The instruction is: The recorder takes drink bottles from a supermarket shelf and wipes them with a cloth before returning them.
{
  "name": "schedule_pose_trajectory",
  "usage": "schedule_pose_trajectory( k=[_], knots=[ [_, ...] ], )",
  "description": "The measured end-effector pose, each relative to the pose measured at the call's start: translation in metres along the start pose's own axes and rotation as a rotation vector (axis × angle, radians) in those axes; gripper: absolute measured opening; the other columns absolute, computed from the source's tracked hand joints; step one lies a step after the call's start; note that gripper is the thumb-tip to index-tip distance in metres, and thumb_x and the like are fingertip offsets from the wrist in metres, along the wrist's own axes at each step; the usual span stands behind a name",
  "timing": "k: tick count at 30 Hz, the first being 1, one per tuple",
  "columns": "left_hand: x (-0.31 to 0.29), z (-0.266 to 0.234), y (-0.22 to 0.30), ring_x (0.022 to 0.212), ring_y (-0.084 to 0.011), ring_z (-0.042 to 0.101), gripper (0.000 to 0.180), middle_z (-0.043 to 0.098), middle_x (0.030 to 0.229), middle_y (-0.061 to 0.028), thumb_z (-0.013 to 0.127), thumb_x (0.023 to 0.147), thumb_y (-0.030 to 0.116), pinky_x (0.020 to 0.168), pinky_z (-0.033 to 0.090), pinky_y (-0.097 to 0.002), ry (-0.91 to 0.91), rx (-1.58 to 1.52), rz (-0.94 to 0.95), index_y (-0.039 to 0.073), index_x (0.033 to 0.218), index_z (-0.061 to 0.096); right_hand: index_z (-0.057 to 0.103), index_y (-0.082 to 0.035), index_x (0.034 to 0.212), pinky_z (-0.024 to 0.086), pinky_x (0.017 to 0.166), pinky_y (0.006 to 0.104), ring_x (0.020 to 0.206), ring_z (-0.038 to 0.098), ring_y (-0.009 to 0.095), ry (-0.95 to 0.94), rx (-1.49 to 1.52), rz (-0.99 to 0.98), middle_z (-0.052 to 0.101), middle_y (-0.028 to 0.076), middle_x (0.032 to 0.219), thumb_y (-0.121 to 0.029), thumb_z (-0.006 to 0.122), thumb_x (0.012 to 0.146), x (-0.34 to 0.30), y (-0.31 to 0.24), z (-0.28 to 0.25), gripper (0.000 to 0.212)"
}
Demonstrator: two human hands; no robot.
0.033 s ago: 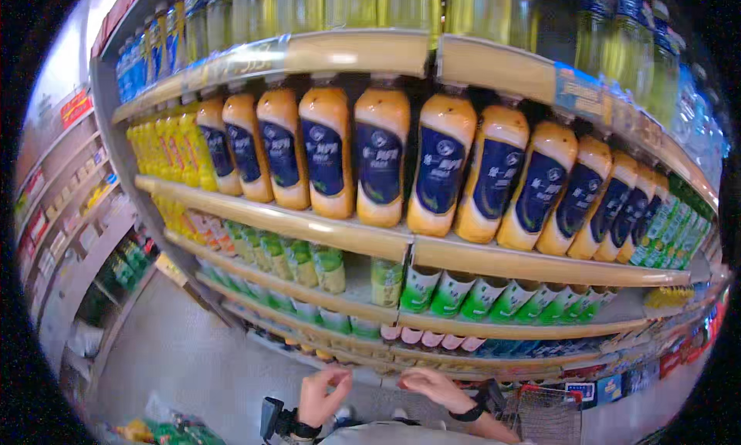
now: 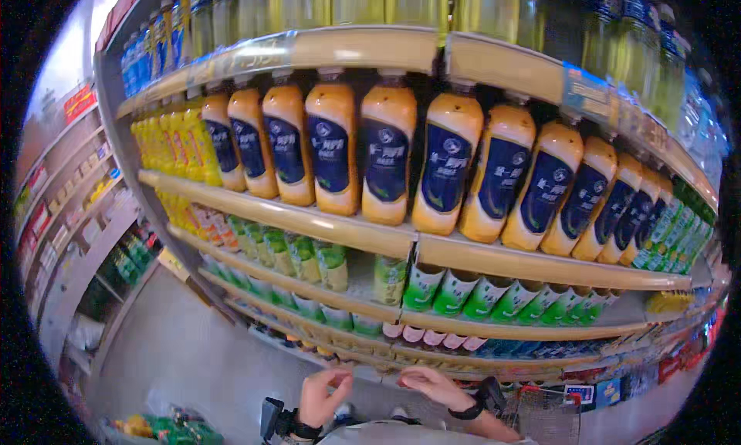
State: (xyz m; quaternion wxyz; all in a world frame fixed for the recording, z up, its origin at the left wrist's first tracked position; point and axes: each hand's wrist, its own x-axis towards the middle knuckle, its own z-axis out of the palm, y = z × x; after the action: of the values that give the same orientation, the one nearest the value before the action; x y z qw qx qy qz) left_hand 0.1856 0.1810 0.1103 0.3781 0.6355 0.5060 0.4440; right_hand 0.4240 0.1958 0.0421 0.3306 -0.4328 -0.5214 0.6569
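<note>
My left hand is raised low in the picture, its fingers loosely curled with nothing visible in them. Facing it across a gap, my right hand also has bent, loose fingers and holds nothing that I can see. Both are in front of the lower shelves and touch no goods. Black bands with small devices circle my wrists. Above them, large orange bottles with dark blue labels stand upright in a row on a shelf. White-and-green containers line the shelf below.
Yellow bottles stand left of the orange ones, and tall pale-yellow bottles fill the top shelf. A wire shopping cart is at my right. Green and yellow goods lie at lower left, beside grey floor. Another shelf unit stands further left.
The shelves sit slightly further right in the picture, as the view has turned a little. My hands keep the same place and pose.
</note>
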Motion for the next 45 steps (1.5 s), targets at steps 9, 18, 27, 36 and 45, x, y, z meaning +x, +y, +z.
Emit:
schedule_pose_trajectory(
  k=[9,18,27,36,45],
  knots=[
    [-0.067,-0.011,0.000,0.064,-0.0132,0.057,0.011,0.060,0.072,-0.0085,0.056,0.073,0.007,0.060,0.045,-0.0242,0.301,0.178,-0.248,0.000,0.081,0.059,0.050,-0.003,0.103,0.041,0.078,0.0244,0.087,0.052,0.011,-0.293,-0.140,0.013,0.055,0.004,0.093,-0.021,0.054,0.081,0.018,0.009,0.029,0.029],
    [-0.085,-0.080,-0.023,0.063,-0.0201,0.058,0.016,0.059,0.072,-0.0116,0.058,0.072,0.011,0.057,0.046,-0.0282,0.334,0.359,-0.131,0.000,0.084,0.057,0.049,-0.001,0.103,0.041,0.079,0.0233,0.089,0.053,0.012,-0.277,-0.088,0.036,0.057,0.006,0.094,-0.018,0.053,0.082,0.037,-0.007,0.060,0.027],
    [-0.122,-0.182,-0.050,0.061,-0.0134,0.058,0.014,0.060,0.068,-0.0092,0.058,0.072,0.006,0.058,0.045,-0.0243,0.605,0.310,-0.203,-0.001,0.084,0.058,0.050,0.000,0.100,0.043,0.077,0.0248,0.085,0.054,0.012,-0.318,-0.090,0.035,0.057,0.006,0.091,-0.020,0.057,0.079,0.087,-0.006,0.164,0.030],
    [-0.174,-0.285,-0.070,0.061,-0.0180,0.059,0.014,0.059,0.069,-0.0115,0.056,0.071,0.007,0.056,0.045,-0.0268,0.760,0.396,-0.332,-0.001,0.082,0.057,0.050,0.000,0.102,0.042,0.080,0.0249,0.087,0.053,0.012,-0.571,-0.105,-0.025,0.057,0.005,0.094,-0.016,0.055,0.080,0.137,-0.041,0.315,0.028],
    [-0.218,-0.347,-0.140,0.060,-0.0102,0.055,0.009,0.058,0.066,-0.0056,0.055,0.074,0.002,0.056,0.044,-0.0214,0.950,0.274,-0.464,-0.003,0.081,0.055,0.051,0.000,0.101,0.043,0.078,0.0259,0.085,0.053,0.013,-0.584,-0.228,0.058,0.057,0.006,0.091,-0.019,0.058,0.078,0.205,-0.045,0.351,0.031]
  ],
)
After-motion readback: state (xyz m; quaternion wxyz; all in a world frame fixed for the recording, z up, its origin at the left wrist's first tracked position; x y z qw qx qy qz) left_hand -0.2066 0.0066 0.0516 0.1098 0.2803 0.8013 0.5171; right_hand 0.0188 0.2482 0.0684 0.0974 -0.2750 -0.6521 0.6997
